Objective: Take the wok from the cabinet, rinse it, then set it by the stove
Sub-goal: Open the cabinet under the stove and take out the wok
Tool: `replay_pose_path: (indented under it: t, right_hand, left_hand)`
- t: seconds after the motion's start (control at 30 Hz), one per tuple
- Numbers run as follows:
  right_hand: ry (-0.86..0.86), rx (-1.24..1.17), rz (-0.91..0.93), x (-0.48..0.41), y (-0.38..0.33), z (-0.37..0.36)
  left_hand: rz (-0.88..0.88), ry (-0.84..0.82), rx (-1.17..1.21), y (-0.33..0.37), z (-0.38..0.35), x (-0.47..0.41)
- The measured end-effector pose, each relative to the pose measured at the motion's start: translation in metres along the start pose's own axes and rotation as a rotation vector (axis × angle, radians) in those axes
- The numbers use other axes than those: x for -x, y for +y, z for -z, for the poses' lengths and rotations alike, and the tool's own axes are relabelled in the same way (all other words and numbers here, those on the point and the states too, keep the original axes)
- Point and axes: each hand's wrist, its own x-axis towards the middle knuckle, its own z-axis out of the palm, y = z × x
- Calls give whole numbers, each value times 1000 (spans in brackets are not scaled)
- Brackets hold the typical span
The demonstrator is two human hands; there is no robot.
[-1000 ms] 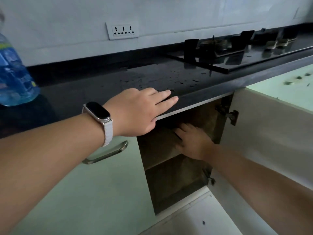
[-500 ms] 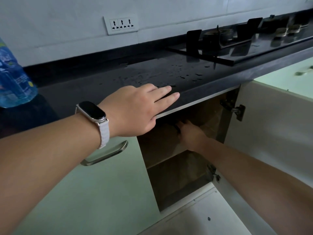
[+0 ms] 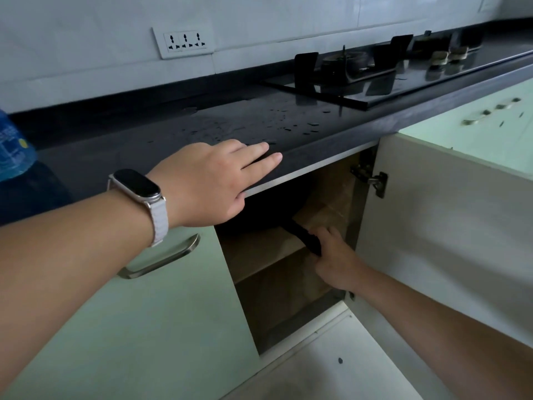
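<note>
The black wok (image 3: 268, 215) sits on the upper shelf inside the open cabinet (image 3: 259, 255), mostly in shadow under the counter edge. Its black handle (image 3: 305, 238) sticks out toward the opening. My right hand (image 3: 336, 255) grips that handle at the shelf's front edge. My left hand (image 3: 213, 180), with a smartwatch on the wrist, rests flat with straight fingers on the front edge of the dark countertop (image 3: 173, 140). The gas stove (image 3: 375, 79) lies on the counter to the far right.
The cabinet door (image 3: 447, 226) stands open on the right, hinges showing. A closed pale green door with a metal handle (image 3: 161, 261) is at the left. Water drops dot the counter. A blue water bottle (image 3: 14, 148) stands at the far left. A wall socket (image 3: 184, 41) is above.
My right hand has gone from reaching deep into the cabinet to gripping the wok handle, drawn back toward the shelf's front. The wok handle now shows. My left hand has stayed on the counter.
</note>
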Motion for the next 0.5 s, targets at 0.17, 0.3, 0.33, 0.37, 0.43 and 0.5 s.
replay_pose_path:
  t: [0.17, 0.3, 0.33, 0.37, 0.43, 0.5]
  right_hand:
    - [-143, -268, -182, -8, 1, 15]
    - [-235, -354, -285, -23, -9, 31]
    - [-253, -365, -300, -28, -9, 34]
    - [-270, -388, -315, -31, -8, 37]
    - [-312, -457, -365, -37, -6, 41]
    - [-378, -524, -417, -40, -5, 44]
  left_hand:
    - [0, -10, -4, 0, 0, 0]
    - [-1, -6, -8, 1, 1, 0]
    - [0, -7, -8, 1, 1, 0]
    - [-1, -8, -8, 1, 1, 0]
    - [-4, -9, -5, 0, 1, -1]
    - [-4, -11, -3, 0, 1, -1]
